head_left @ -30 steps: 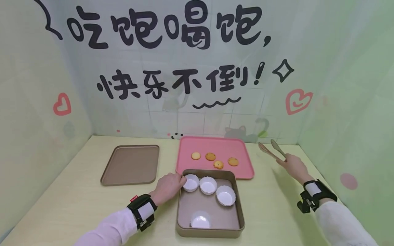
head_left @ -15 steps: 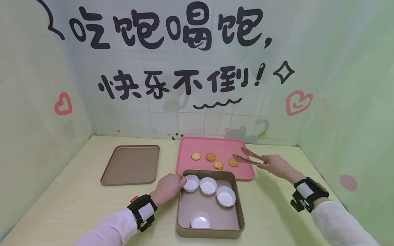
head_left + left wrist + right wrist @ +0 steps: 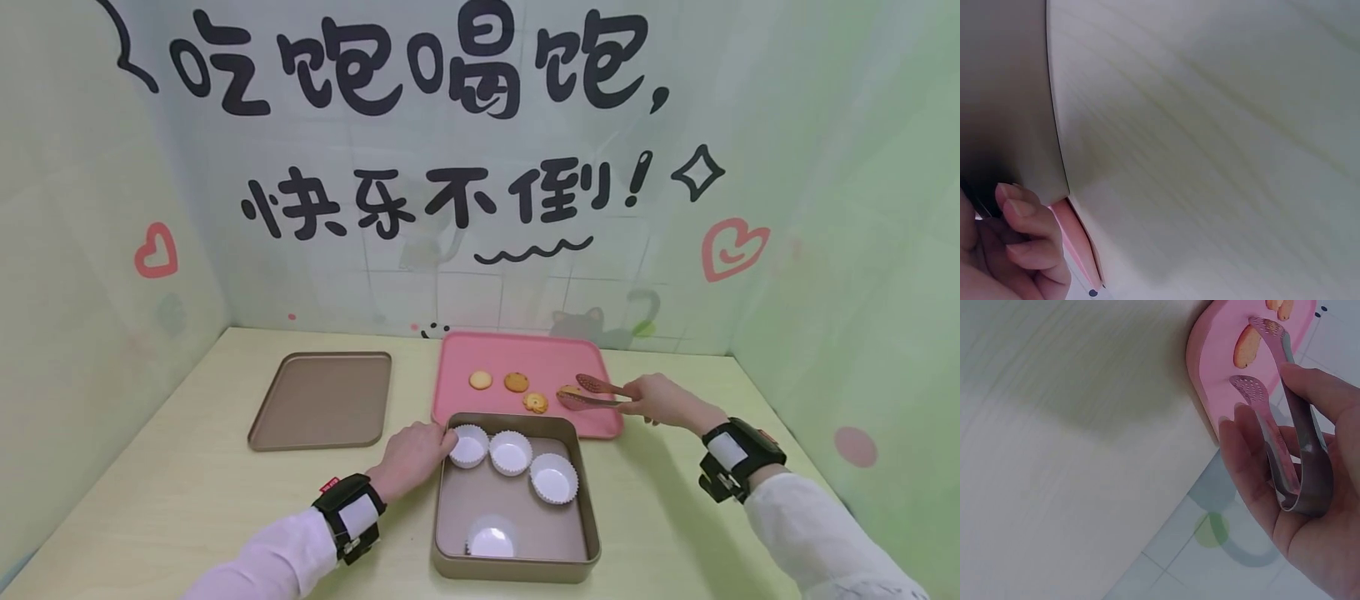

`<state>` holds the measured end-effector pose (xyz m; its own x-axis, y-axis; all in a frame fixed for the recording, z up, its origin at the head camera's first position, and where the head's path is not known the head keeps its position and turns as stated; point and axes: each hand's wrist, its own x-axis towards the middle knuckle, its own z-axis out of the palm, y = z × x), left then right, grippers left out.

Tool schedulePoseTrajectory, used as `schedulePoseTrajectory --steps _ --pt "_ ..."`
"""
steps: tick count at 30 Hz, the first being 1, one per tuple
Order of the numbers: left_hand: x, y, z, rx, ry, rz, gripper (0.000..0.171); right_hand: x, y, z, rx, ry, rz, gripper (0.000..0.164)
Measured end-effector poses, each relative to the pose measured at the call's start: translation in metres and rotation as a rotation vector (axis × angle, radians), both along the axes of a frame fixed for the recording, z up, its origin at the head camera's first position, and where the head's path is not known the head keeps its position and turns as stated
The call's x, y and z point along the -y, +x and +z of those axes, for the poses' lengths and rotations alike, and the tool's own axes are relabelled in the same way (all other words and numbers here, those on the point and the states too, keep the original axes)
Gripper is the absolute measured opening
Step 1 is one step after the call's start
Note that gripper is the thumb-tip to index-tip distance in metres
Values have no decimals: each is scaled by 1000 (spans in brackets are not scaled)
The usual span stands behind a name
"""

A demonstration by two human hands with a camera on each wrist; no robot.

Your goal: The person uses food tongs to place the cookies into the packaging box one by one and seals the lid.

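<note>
My left hand [image 3: 408, 458] grips the rear left corner of a brown square baking tin [image 3: 517, 570], thumb over the rim. In the left wrist view, curled fingers [image 3: 1035, 225] lie by its outer wall. Several white paper baking cups [image 3: 553, 479] sit inside the tin. Metal tongs [image 3: 1304, 425] with perforated ends are held in my right hand [image 3: 663, 400], between thumb and fingers. Their ends stand apart over the right side of the pink tray [image 3: 457, 358], around the rightmost cookie [image 3: 1246, 350]; whether they touch it I cannot tell. Other cookies [image 3: 535, 402] lie to its left.
A flat brown square tray or lid [image 3: 322, 404] lies at the back left of the pale wooden table [image 3: 172, 500]. The tin's rear edge stands close against the pink tray's front edge. A printed cloth backdrop [image 3: 480, 292] closes off the back and sides.
My right hand has swung the tongs leftward from beside the pink tray and lowered them over the rightmost cookie. My left hand and the tin stay in place.
</note>
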<state>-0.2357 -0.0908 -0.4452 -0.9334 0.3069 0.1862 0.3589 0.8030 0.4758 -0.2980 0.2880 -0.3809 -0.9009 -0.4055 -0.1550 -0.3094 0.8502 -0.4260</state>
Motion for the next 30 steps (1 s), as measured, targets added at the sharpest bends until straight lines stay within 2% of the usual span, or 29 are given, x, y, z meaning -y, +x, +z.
schedulePoseTrajectory --steps 5,11,30 --pt "0 -1 -1 9 -3 4 40 1 -3 1 44 -23 7 18" --pt "0 -1 0 18 3 7 40 2 -5 5 59 3 16 15" --pt "0 0 1 23 4 9 40 7 -6 10 17 69 98 15"
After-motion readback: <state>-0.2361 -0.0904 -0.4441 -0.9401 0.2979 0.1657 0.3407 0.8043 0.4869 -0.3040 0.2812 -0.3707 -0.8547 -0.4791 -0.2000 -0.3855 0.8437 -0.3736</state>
